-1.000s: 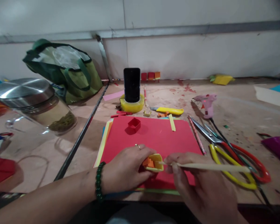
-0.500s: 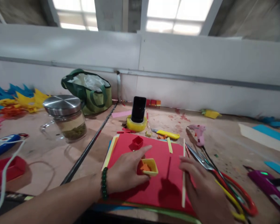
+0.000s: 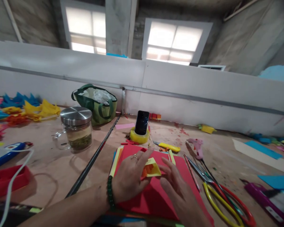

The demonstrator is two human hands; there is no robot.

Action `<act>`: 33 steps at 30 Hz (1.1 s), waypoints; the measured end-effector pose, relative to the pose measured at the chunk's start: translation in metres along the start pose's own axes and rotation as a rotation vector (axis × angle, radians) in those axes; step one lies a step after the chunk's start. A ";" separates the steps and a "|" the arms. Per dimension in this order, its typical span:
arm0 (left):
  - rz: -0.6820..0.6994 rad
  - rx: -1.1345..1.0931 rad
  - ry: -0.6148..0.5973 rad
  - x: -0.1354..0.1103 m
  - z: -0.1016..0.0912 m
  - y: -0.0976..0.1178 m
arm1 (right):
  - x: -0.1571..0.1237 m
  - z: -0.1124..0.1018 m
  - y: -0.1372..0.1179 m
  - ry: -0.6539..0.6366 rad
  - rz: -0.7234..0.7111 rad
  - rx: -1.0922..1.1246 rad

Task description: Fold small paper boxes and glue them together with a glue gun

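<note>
A small yellow paper box with orange paper inside is held between the thumb and fingers of my left hand, which wears a green bead bracelet. My right hand is just right of the box, its fingers apart and partly bent, with the fingertips at or very near the box's edge. Whether they touch it I cannot tell. Both hands are above a stack of red paper sheets. A yellow paper strip lies at the stack's far edge. A thin stick lies along its right side.
Scissors and a pink glue gun lie on the right, with a purple tool beyond. A yellow cutter and a phone on a yellow tape roll are behind the stack. A glass mug stands left.
My right hand has moved left, from the cream stick at the stack's right side to the yellow box. My left hand still holds the box. The camera has tilted up.
</note>
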State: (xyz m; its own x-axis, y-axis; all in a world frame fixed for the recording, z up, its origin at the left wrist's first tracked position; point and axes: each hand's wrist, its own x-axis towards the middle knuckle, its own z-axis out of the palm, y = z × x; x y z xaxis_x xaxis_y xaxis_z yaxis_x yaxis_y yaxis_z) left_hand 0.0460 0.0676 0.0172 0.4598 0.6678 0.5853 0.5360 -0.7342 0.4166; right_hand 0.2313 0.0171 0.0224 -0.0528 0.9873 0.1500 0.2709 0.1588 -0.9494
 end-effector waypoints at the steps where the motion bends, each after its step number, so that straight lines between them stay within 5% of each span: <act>1: 0.008 -0.001 0.006 0.000 0.000 0.000 | 0.005 0.006 -0.002 -0.031 -0.006 0.097; 6: -0.003 -0.174 -0.037 0.001 -0.005 0.001 | 0.022 0.012 -0.009 -0.071 -0.043 0.270; 9: -0.088 -0.536 -0.073 0.005 -0.009 -0.003 | 0.025 0.001 -0.016 -0.111 -0.035 0.243; 11: -0.278 -0.857 -0.091 0.009 -0.009 -0.007 | 0.027 -0.006 -0.022 -0.203 -0.021 0.227; 14: -0.559 -1.298 -0.256 0.014 -0.004 -0.012 | 0.030 -0.008 -0.027 -0.306 -0.006 0.213; 19: -0.627 -1.596 -0.537 0.016 0.000 -0.016 | 0.037 0.003 -0.021 -0.287 -0.021 0.098; 22: -0.728 -1.602 -0.493 0.016 -0.002 -0.017 | 0.038 0.004 -0.015 -0.102 -0.127 -0.070; 26: -0.807 -1.587 -0.241 0.020 -0.004 -0.016 | 0.031 0.002 -0.008 0.192 -0.203 -0.191; 33: -0.684 -1.582 -0.165 0.022 -0.002 -0.009 | 0.018 0.022 -0.003 0.192 -0.230 -0.295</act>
State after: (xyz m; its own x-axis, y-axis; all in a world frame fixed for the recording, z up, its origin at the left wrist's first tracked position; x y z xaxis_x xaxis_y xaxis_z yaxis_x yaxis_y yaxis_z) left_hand 0.0498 0.0884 0.0282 0.5799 0.8147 -0.0035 -0.4623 0.3326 0.8220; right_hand 0.2083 0.0338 0.0222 0.0280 0.9051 0.4243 0.5378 0.3441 -0.7696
